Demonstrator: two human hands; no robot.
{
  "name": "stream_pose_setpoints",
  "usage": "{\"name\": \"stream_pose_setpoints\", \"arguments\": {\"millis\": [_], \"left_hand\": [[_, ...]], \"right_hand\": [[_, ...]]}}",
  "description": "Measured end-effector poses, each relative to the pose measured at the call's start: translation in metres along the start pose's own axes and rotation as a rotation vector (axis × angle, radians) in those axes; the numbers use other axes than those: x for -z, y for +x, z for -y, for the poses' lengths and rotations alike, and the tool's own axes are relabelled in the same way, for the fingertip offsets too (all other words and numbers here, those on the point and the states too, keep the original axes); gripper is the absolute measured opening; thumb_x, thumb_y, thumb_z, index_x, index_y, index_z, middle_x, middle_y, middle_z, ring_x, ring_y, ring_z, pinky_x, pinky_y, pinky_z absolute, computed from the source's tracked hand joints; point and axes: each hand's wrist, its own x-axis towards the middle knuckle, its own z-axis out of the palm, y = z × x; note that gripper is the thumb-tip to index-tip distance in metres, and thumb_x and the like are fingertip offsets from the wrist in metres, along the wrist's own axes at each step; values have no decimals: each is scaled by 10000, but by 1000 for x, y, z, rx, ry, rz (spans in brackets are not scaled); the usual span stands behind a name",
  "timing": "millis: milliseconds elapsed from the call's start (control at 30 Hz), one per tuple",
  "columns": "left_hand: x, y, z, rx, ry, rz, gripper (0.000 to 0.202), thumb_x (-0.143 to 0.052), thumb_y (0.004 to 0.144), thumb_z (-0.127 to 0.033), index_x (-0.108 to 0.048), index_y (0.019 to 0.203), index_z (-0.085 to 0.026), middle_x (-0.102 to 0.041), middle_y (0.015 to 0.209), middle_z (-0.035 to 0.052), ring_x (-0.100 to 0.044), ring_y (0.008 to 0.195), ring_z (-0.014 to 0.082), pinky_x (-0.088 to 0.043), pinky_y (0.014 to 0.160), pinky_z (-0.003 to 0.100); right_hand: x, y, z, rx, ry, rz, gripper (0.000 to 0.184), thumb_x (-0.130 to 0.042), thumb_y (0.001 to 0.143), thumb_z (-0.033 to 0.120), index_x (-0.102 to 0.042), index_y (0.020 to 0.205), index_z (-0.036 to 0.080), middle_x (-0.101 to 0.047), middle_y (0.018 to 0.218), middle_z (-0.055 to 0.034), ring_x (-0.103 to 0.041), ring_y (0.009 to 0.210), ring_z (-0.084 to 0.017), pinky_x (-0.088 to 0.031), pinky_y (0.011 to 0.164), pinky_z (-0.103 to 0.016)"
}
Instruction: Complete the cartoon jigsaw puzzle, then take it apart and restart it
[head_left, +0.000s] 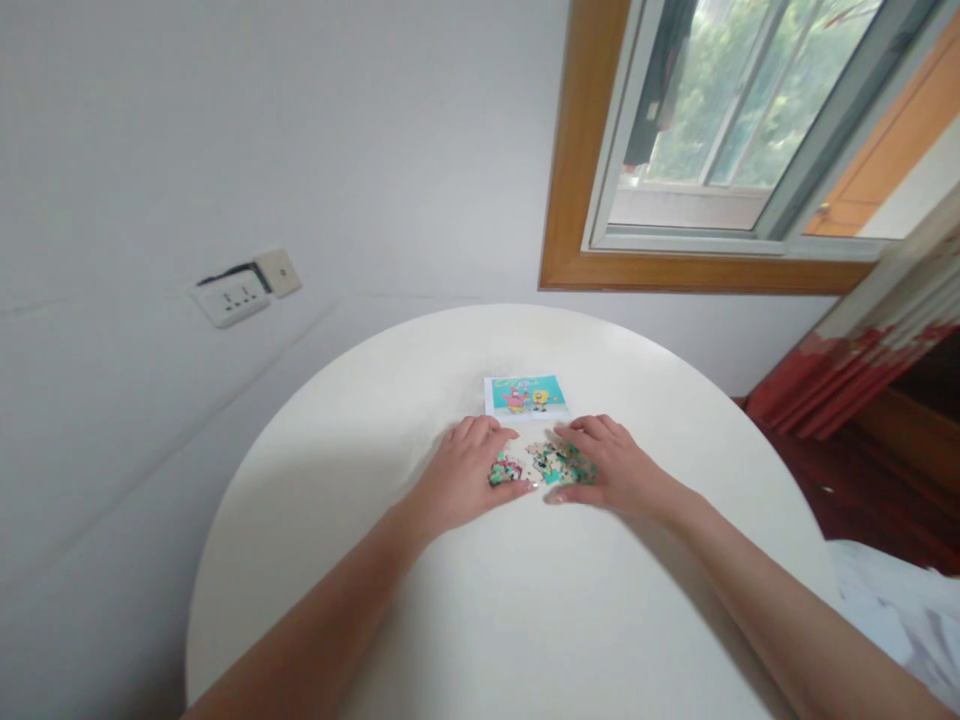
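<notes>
Small jigsaw puzzle pieces (551,463), teal, pink and white, lie in a loose heap on the white round table (480,620). My left hand (472,462) curves around the heap's left side, thumb apart from the fingers. On the opposite side my right hand (604,462) cups the pieces in the same way, its fingers spread. Both hands rest at the tabletop, touching the outer pieces, and neither grips one that I can make out. Just beyond the fingertips lies a picture card (527,396) with pink and yellow cartoon figures on teal.
A white wall with a power socket (234,296) stands behind the table on the left. At the upper right is a wood-framed window (720,120). A red and cream curtain (847,340) hangs at the right, and white cloth (892,610) lies beside the table's right edge.
</notes>
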Motion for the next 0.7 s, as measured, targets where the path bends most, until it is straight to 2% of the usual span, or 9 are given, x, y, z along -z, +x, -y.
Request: {"name": "stream_pose_setpoints", "arguments": {"millis": [100, 267, 500, 567, 700], "left_hand": [[-2, -6, -1, 67, 106, 32, 639, -668, 676, -646, -555, 1127, -207, -534, 1101, 93, -478, 1052, 295, -401, 910, 438], [-14, -1, -10, 52, 95, 36, 376, -586, 822, -530, -561, 989, -194, -549, 988, 68, -502, 971, 252, -416, 860, 383], [-16, 5, -11, -26, 97, 109, 221, -555, 888, -396, -544, 899, -176, -572, 913, 52, -535, 897, 226, -438, 805, 351], [-17, 6, -11, -35, 109, 119, 188, -555, 893, -366, -533, 882, -179, -576, 907, 47, -545, 890, 220, -442, 792, 339], [-18, 8, -12, -9, 99, 136, 153, -546, 903, -331, -522, 919, -181, -602, 921, 42, -576, 891, 212, -454, 783, 325]], "right_hand": [[-3, -2, 2, -40, -51, 8, 698, -593, 706, 697, -572, 1193, 197, -541, 1108, -141, -489, 1010, -290, -423, 878, -456], [-17, 5, 10, -29, -29, -50, 412, -630, 776, 496, -569, 1019, 168, -529, 1051, -118, -468, 986, -264, -422, 867, -421], [-25, 8, 16, -76, 75, -113, 283, -654, 759, 341, -507, 923, 163, -525, 953, -93, -475, 919, -240, -440, 820, -376], [-26, 9, 18, -62, 111, -98, 228, -615, 790, 292, -504, 940, 161, -532, 933, -84, -489, 900, -225, -442, 813, -354], [-26, 11, 23, -44, 97, -60, 299, -553, 834, 246, -508, 1114, 151, -550, 981, -83, -533, 905, -201, -442, 826, -314]]}}
